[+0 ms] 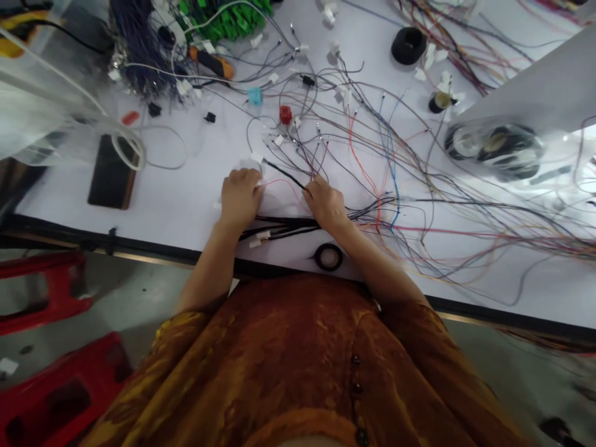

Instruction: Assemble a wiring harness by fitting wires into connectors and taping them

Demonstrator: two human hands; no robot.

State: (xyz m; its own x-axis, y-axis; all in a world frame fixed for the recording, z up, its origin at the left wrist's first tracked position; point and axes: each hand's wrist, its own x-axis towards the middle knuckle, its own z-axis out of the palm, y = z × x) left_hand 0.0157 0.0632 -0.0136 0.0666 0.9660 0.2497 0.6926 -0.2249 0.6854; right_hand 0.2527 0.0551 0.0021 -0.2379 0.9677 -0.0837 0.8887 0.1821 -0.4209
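Observation:
My left hand (241, 197) is closed at the table's front part, its fingertips pinching the end of a thin pink wire (284, 179). A small white piece shows at those fingertips, too small to make out. To its right, my right hand (327, 202) is closed on a black-wrapped wire bundle (285, 174), which slants up and left from the fingers. The pink wire curves across between both hands. Below them run thick black-wrapped harness branches (288, 225) with a white connector (263, 235). A roll of black tape (328, 256) lies flat near my right forearm.
Loose wires (465, 217) spread over the table's right side. Red (285, 114) and light blue (254, 95) connectors lie beyond my hands. A phone (113, 172) is at left, an orange-black screwdriver (212, 63) and green connectors (223, 18) farther back. Red stools (65, 391) stand below the edge.

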